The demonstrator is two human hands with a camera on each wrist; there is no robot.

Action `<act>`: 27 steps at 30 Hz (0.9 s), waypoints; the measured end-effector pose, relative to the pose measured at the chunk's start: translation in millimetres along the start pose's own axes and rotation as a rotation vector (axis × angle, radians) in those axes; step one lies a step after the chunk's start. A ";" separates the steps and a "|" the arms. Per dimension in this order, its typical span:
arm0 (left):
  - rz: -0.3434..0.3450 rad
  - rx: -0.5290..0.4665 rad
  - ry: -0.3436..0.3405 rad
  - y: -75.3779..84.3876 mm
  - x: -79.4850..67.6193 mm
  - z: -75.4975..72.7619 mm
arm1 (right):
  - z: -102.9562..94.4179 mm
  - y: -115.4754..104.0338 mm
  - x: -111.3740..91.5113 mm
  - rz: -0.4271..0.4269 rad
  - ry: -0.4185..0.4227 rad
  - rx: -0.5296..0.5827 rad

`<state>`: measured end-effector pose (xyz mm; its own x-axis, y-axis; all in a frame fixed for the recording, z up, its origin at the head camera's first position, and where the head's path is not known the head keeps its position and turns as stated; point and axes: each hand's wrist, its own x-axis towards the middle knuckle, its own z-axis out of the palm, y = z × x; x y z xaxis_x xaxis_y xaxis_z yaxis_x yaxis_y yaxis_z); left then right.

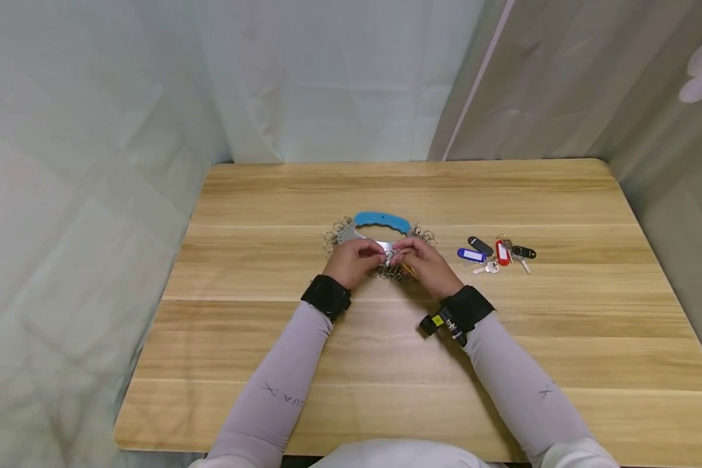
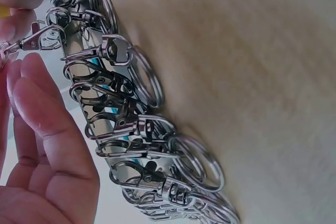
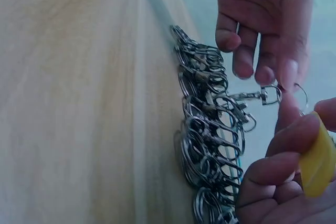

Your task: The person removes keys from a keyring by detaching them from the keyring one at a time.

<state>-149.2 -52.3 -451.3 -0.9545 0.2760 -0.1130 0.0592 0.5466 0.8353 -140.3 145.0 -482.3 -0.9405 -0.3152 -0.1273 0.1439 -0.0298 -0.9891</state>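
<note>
A metal key holder with a blue handle (image 1: 383,221) lies on the table, its edge lined with swivel snap hooks (image 2: 126,127) and split rings (image 2: 147,77). My left hand (image 1: 353,260) is at its near edge, thumb and fingertip pinching a split ring (image 3: 303,97) on one of the hooks. That hook (image 3: 264,95) is pulled out sideways from the row. Close beside it, my right hand (image 1: 429,263) grips a yellow key tag (image 3: 317,163) between thumb and fingers, right at the same ring. Whatever hangs from the tag is mostly hidden by the fingers.
To the right lie a blue key tag (image 1: 472,255), a red key tag (image 1: 502,252) and two black ones, one upper (image 1: 480,245), one farther right (image 1: 524,251), with several keys (image 1: 491,267). Curtains (image 1: 351,78) hang behind the wooden table (image 1: 269,195).
</note>
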 end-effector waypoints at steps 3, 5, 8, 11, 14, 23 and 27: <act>0.014 -0.003 0.000 0.8 -0.3 0.4 | -3.1 -0.3 -0.1 0.001 0.003 -0.011; 0.026 0.002 0.000 1.2 -0.5 0.8 | -4.5 0.0 0.1 -0.002 0.009 -0.021; 0.042 0.022 0.005 2.0 -0.7 1.6 | -5.1 -0.4 -0.4 -0.013 0.015 -0.034; 0.058 0.042 0.018 2.4 -0.5 2.7 | -5.2 -0.5 -0.6 -0.031 0.018 -0.057; 0.072 0.053 0.028 2.3 0.1 3.7 | -4.6 -0.8 -0.3 -0.054 0.019 -0.088; 0.038 -0.028 -0.032 0.5 0.8 1.9 | -4.0 0.7 -0.1 -0.107 0.000 -0.114; 0.012 -0.054 -0.028 -0.2 0.0 1.2 | -2.2 0.0 -1.7 -0.125 -0.023 -0.104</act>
<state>-148.8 -51.5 -452.2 -0.9452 0.3046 -0.1176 0.0535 0.4999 0.8645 -139.5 147.6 -482.2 -0.9415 -0.3369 -0.0019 -0.0080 0.0278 -0.9996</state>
